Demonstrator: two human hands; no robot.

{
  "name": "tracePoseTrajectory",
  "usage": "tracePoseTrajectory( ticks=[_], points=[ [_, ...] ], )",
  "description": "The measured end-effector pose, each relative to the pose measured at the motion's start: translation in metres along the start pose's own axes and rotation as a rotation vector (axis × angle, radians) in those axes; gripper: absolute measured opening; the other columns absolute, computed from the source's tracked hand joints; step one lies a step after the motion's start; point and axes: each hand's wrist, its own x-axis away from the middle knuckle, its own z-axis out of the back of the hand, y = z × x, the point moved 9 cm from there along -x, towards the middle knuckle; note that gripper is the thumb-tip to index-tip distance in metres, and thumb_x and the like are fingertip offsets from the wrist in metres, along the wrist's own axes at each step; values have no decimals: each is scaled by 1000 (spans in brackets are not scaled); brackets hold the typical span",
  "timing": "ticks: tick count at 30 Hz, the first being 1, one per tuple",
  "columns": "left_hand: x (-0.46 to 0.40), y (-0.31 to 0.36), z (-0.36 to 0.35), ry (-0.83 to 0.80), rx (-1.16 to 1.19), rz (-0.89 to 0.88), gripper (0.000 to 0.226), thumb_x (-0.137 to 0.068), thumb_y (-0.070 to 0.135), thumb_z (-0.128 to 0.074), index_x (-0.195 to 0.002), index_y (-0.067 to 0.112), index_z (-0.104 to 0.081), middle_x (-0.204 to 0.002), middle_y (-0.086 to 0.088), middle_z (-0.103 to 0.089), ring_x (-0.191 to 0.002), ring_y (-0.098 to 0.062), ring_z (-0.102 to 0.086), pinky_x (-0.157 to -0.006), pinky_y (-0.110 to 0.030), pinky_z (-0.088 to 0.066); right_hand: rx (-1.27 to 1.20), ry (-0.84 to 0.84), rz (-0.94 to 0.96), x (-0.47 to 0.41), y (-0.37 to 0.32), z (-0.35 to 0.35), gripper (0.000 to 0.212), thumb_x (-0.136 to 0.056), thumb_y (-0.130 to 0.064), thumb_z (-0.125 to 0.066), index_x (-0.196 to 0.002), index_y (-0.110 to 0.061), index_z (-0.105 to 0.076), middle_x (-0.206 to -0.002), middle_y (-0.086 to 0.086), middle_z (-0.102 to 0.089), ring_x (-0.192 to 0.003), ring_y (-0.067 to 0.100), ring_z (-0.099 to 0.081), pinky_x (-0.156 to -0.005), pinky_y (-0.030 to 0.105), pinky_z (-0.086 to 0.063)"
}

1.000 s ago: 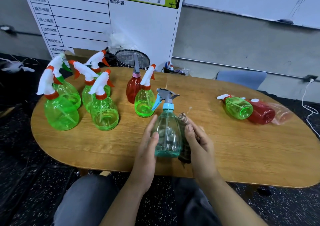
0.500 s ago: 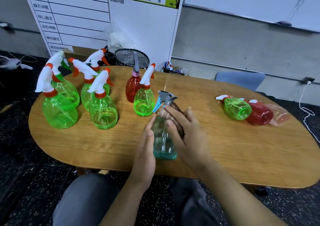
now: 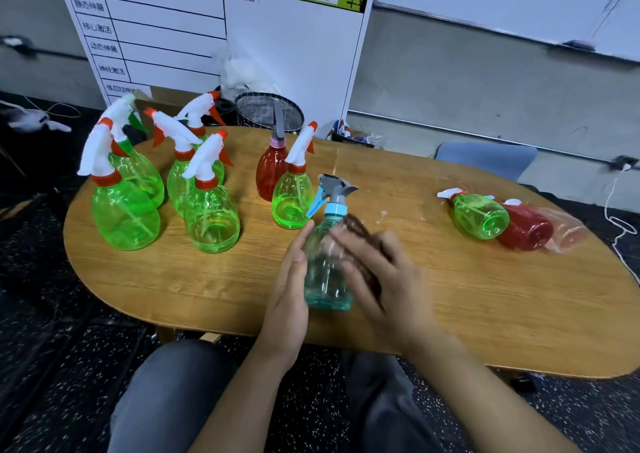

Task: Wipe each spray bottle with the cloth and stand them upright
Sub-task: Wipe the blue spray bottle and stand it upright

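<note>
Standing upright near the front edge of the table, the teal bottle is braced on its left side by the left hand, whose fingers lie straight and flat against the plastic, pointing up and away from the person. The right hand reaches across the bottle's front and right side with a dark brown cloth under it; the hand is blurred, so whether the fingers curl round the cloth or merely press it cannot be told. Both forearms come up from the bottom of the view, over the person's grey-trousered knees.

The teal bottle looks see-through, with no clear liquid level. To its left, six green bottles and one red bottle stand upright, all transparent. On the right side of the table, well apart from the hands, a green bottle, a red one and a pale pink one lie on their sides, touching in a row.
</note>
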Motion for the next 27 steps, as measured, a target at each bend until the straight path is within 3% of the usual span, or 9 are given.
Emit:
tracePoseTrajectory(
  ticks=[3,6,10,14,16,19,23,27],
  points=[
    [-2,-1,-5,-20,-39,-24,41,-112,44,-37,-146,54,-58,-162,8,-52,-154,-20,-44,-128,-58,-31,75,-43,-175,-17,17,-6,48,-103,-48,-46,-150,-44,-50,-111,-3,-53,-75,23,-63,-58,43,-57],
    [-2,-4,-2,-5,-28,-22,42,-111,43,-37,-147,47,-58,-161,7,-54,-153,-19,-46,-128,-58,-31,84,-63,-183,-14,13,-14,45,-104,-53,-43,-145,-42,-57,-111,-2,-52,-75,22,-65,-59,41,-57],
    [-1,-6,2,-3,37,43,38,-114,43,-39,-146,50,-58,-154,3,-61,-144,-20,-57,-124,-57,-39,43,-81,-6,11,-7,-22,38,-109,-50,-45,-145,-41,-55,-103,-4,-46,-70,15,-56,-56,37,-56],
    [1,-2,4,-5,61,56,41,-112,44,-40,-150,44,-56,-153,-4,-62,-142,-27,-59,-123,-58,-39,59,-124,272,32,-26,-22,35,-107,-41,-57,-141,-35,-61,-111,-1,-50,-83,14,-56,-69,27,-52],
    [1,1,4,-14,35,30,43,-110,46,-40,-150,46,-55,-154,-4,-61,-143,-27,-57,-124,-59,-38,56,-117,319,30,-27,-17,34,-108,-40,-55,-139,-31,-65,-111,-2,-49,-85,13,-54,-71,25,-48],
    [0,0,-3,-25,-19,7,42,-109,46,-38,-144,55,-59,-156,7,-59,-147,-19,-53,-125,-57,-36,22,-34,91,7,-2,-5,38,-110,-48,-46,-143,-37,-59,-103,-1,-49,-75,15,-56,-62,36,-56],
    [0,-5,-8,-27,-28,2,42,-110,42,-38,-147,44,-59,-159,9,-56,-151,-17,-47,-127,-56,-33,12,-1,-189,-15,21,-7,47,-107,-55,-41,-145,-37,-61,-108,0,-53,-78,21,-65,-63,42,-59],
    [-2,-11,0,10,50,43,41,-109,42,-42,-144,51,-62,-156,3,-60,-147,-23,-54,-126,-59,-34,2,-19,-12,5,-4,-17,38,-108,-43,-50,-141,-32,-65,-105,-3,-51,-72,12,-57,-60,33,-55]
  ],
)
